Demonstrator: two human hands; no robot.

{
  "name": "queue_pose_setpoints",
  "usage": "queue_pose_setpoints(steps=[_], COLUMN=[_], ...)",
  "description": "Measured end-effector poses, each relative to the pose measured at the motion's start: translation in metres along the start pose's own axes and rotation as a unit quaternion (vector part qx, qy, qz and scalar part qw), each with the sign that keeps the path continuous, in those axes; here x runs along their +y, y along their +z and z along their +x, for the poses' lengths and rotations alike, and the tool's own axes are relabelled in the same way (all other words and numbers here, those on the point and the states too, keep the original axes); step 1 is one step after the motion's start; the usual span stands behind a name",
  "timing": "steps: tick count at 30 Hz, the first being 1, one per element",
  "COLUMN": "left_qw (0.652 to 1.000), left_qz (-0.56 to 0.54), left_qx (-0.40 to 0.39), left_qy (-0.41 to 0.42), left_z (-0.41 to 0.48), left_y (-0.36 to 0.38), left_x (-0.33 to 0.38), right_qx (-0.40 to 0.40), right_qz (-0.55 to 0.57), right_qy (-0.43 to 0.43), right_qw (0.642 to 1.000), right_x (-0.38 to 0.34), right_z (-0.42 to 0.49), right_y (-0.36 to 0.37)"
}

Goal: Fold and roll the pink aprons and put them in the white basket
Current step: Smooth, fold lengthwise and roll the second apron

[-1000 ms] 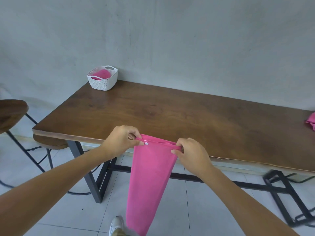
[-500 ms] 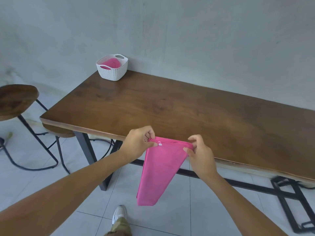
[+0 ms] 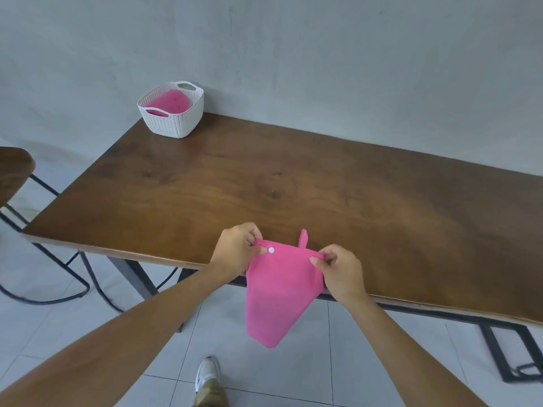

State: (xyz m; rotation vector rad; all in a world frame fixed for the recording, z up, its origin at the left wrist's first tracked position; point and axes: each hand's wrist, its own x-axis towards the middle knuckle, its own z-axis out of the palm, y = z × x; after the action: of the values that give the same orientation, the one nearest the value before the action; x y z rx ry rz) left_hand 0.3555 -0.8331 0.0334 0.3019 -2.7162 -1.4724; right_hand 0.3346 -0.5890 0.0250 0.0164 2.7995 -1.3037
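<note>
A folded pink apron (image 3: 279,292) hangs over the near edge of the wooden table (image 3: 293,183), its lower end dangling above the floor. My left hand (image 3: 238,248) pinches its top left corner beside a white snap button. My right hand (image 3: 342,271) pinches the top right corner. A short pink strap sticks up from the top edge. The white basket (image 3: 173,118) stands at the table's far left corner, against the wall, with a rolled pink apron (image 3: 170,101) inside it.
A wooden stool (image 3: 13,171) on a black metal frame stands left of the table. Black table legs (image 3: 135,277) run below the top. My shoe (image 3: 207,373) is on the white tiled floor. A grey wall (image 3: 323,54) backs the table.
Both hands have lifted the apron up and forward over the table's near edge, and less of it hangs below. The view has come closer to the table.
</note>
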Motion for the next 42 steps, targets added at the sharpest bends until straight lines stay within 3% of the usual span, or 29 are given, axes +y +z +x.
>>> queue_pose_setpoints(steps=[11,27,42], left_qw=[0.988,0.968,0.951], left_qz=[0.120,0.238,0.290], left_qx=[-0.049,-0.077,-0.056], left_qy=[0.087,-0.022,-0.089], left_z=[0.084,0.248,0.360], left_y=[-0.002,-0.004,0.024], left_x=[-0.016,0.019,0.050], right_qx=[-0.019,-0.009,-0.001], right_qz=[-0.125,-0.180,-0.202], right_qy=[-0.011,0.125,0.141], right_qw=[0.992,0.976,0.969], right_x=[0.000,-0.039,-0.045], right_z=[0.083,0.229,0.343], right_y=[0.007,0.008,0.003])
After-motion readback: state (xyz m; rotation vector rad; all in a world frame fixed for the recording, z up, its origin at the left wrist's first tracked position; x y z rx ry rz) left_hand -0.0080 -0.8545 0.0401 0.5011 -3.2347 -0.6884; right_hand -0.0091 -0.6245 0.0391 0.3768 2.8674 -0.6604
